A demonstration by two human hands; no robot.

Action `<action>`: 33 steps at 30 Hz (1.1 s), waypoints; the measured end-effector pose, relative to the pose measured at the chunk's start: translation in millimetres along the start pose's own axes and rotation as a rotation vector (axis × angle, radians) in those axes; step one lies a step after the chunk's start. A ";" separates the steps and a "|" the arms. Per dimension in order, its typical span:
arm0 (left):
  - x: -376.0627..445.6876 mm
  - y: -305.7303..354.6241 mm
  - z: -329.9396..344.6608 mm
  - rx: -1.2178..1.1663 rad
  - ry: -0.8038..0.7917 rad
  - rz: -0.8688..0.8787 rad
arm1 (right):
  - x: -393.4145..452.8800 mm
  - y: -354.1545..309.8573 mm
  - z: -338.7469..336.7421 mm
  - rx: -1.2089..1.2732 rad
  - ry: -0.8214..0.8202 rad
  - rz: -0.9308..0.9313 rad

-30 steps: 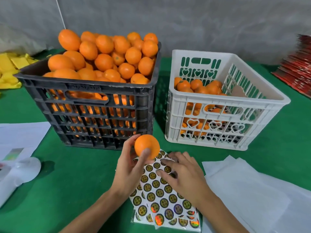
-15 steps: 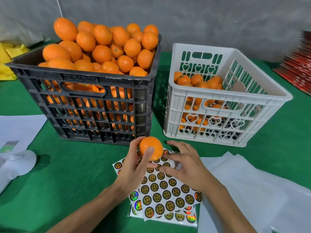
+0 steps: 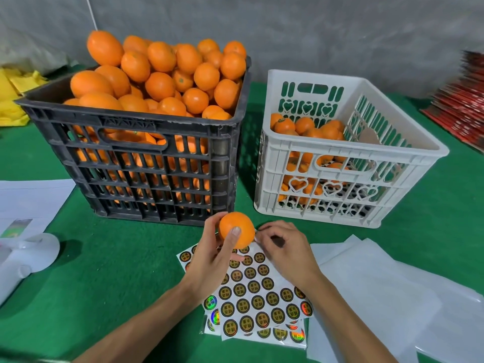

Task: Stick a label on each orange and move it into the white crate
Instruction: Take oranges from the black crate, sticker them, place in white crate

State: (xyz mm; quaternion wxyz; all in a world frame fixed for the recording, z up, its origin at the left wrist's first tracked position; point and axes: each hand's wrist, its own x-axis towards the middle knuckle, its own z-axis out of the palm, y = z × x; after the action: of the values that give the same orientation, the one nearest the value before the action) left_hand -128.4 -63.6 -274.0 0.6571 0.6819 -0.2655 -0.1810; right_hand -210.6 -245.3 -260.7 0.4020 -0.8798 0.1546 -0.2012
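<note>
My left hand (image 3: 209, 258) grips one orange (image 3: 237, 230) just above the table, in front of the black crate (image 3: 157, 119). That crate is heaped with oranges (image 3: 159, 85). My right hand (image 3: 288, 252) has its fingers curled, with thumb and forefinger pinched at the orange's right side; the small label between them barely shows. Sheets of round gold-and-black labels (image 3: 256, 297) lie on the green cloth under both hands. The white crate (image 3: 340, 151) stands to the right, partly filled with oranges (image 3: 309, 129).
White paper sheets (image 3: 372, 289) lie at the right, more papers (image 3: 31, 197) and a clear plastic piece (image 3: 34, 252) at the left. Yellow items (image 3: 10, 100) sit back left, a red stack (image 3: 461, 106) back right. A grey wall closes the back.
My right hand has lifted off the label sheet and come up to the orange's right side, fingers now curled. My left hand has kept hold of the orange, raising it slightly.
</note>
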 end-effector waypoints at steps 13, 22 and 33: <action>-4.1 19.9 2.5 -0.080 0.097 0.032 | -22.5 -44.3 3.9 0.000 0.023 -0.273; 19.5 135.3 30.1 -0.071 -0.037 0.166 | 4.6 -108.0 -57.3 -0.363 0.261 -0.318; 190.6 252.2 -23.6 0.666 0.190 0.481 | 133.7 -134.4 -128.7 -0.500 0.335 -0.186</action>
State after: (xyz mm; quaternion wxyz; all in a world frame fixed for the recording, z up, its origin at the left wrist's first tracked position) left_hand 5.6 -157.9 -2.6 0.4459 0.7893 -0.3992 0.1371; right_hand -140.9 -301.9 -49.8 0.1221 -0.9162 0.1824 -0.3352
